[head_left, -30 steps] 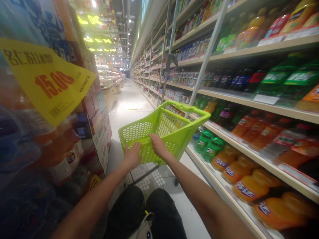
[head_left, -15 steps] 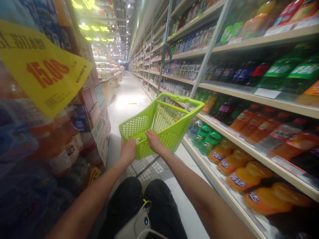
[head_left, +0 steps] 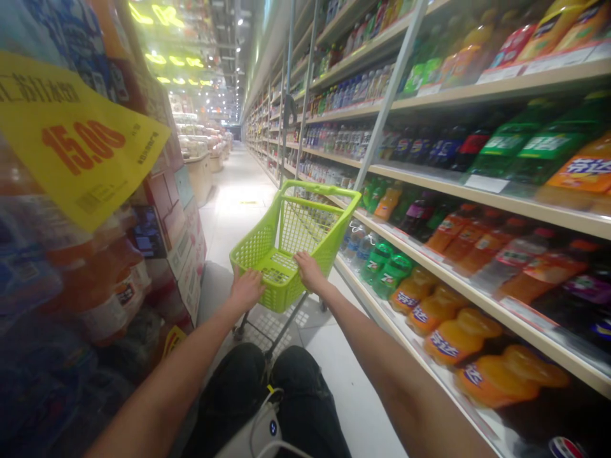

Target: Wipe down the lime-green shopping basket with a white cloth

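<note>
A yellow sign (head_left: 83,143) is on the left. My left hand (head_left: 247,289) holds the near side of the green cart (head_left: 281,296), which is in the middle. My right hand (head_left: 309,270) holds it too, close by on the right. Farther right, orange bottles (head_left: 461,336) lie on a low shelf (head_left: 411,337).

Cart (head_left: 280,296) between boxes (head_left: 179,245) and shelves (head_left: 429,184)

Pale shiny floor (head_left: 236,184) running toward 11 o'clock; tall shelving (head_left: 534,207) at 3; neon letters (head_left: 167,15), ceiling spotlights (head_left: 240,22) at 11.
</note>
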Tool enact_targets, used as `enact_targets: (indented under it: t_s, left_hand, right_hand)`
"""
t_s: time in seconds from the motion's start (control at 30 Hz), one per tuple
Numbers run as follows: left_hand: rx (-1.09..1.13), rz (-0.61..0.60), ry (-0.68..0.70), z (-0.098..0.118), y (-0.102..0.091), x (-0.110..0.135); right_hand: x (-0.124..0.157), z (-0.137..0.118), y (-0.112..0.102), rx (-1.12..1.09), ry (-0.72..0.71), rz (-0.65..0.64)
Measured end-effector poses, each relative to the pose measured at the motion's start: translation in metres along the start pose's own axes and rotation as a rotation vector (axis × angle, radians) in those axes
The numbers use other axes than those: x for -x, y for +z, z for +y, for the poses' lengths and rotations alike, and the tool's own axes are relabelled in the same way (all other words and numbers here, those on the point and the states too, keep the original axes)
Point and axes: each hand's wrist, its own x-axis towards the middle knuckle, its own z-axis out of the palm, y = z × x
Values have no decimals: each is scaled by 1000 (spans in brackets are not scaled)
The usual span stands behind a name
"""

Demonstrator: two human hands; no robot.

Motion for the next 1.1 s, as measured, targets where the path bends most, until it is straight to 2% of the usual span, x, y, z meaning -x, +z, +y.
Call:
enact_targets:
  t_s: [0.17,0.27,0.33,0.5,0.6,0.7,0.83,0.93,1.03,1.1]
  left_hand:
    - [26,-24,-1,16,4,-8]
    - [62,-47,61,23,7,-11]
    - [71,-59,67,18,11,-12]
    - [-5,-98,-128,-10,25,-8]
    - [-17,-102,-100,-16,32,-5]
    - [10,-88,-68,-11,33,-4]
    - [70,-73,-48,-11,34,-5]
    - [90,-50,-98,-18,38,-6]
    - [96,-38,-85,-23,45,-8]
    - [100,-32,-74,-22,49,-9]
  right_hand:
    - [7,-8,0,0,-12,1]
    - [16,-14,-3,-1,29,6]
    - [24,-14,-6,-10,30,18]
    - [42,-9,-7,-33,61,88]
    - [42,-18,-1,-42,116,143]
    - [33,-39,10,-45,139,183]
    - [27,-56,20,13,144,115]
    - [35,-43,18,86,186,100]
    - [45,-24,13,113,276,168]
    - [46,-23,16,88,294,189]
